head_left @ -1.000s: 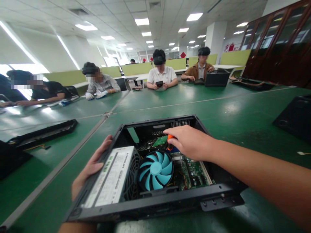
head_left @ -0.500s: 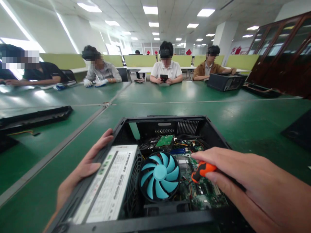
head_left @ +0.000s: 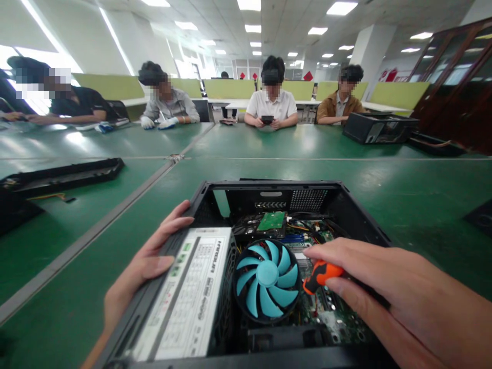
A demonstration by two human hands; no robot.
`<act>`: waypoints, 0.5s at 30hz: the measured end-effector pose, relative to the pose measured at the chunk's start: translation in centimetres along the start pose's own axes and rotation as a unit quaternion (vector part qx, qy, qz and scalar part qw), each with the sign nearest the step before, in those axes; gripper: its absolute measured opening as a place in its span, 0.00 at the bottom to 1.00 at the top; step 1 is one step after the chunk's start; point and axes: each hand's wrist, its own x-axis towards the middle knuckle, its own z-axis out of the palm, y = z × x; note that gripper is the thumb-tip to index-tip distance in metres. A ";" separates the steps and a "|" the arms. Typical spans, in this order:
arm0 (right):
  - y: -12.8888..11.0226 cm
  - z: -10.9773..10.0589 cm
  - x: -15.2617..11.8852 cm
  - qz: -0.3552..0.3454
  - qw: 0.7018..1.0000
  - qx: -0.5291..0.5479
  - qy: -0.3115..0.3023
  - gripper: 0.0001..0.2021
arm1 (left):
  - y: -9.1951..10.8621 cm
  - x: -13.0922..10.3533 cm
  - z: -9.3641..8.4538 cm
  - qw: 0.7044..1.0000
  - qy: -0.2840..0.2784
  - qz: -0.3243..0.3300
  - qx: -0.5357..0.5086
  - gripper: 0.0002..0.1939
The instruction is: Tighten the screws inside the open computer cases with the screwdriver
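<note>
An open black computer case [head_left: 357,210] lies before me on the green table. My left hand [head_left: 149,256] grips its left edge, fingers over the rim beside the white-labelled power supply [head_left: 188,292]. In my right hand [head_left: 369,277] is an orange and black screwdriver [head_left: 322,275], held by the handle above the green motherboard [head_left: 334,318]; its tip is hidden. A fan with light blue blades [head_left: 267,277] sits in the middle of the case. Behind the fan lies a drive with a green circuit board [head_left: 272,221].
Across the table [head_left: 269,169] sit several people, one holding a small dark device [head_left: 267,120]. Another open case [head_left: 378,128] stands at the back right. A black panel [head_left: 65,177] with a yellow cable lies at the left.
The view has shifted, so the case and both hands appear slightly further right. Both hands keep their holds. The person at the back right has lowered a hand from the other case.
</note>
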 end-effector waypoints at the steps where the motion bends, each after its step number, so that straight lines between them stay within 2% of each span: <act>1: 0.0 0.1 -0.1 -0.003 1.000 0.002 -0.012 0.16 | -0.2 0.1 -0.3 1.000 -0.015 0.006 0.015 0.26; 3: 0.0 0.4 -0.1 -0.003 0.999 0.004 -0.044 0.15 | -0.4 0.1 -0.4 0.999 -0.030 0.016 0.028 0.26; 5: 0.1 0.7 -0.2 0.007 0.998 0.006 -0.064 0.14 | -0.4 -0.1 -0.2 1.000 -0.019 0.017 0.014 0.26; 12: 0.5 1.5 0.6 0.065 0.994 0.002 -0.085 0.08 | 1.6 -1.9 2.6 0.997 -0.004 -0.024 -0.070 0.23; 15: 0.7 1.3 0.3 0.054 0.996 -0.020 -0.068 0.08 | 2.4 -2.4 3.4 0.995 0.001 -0.026 -0.094 0.22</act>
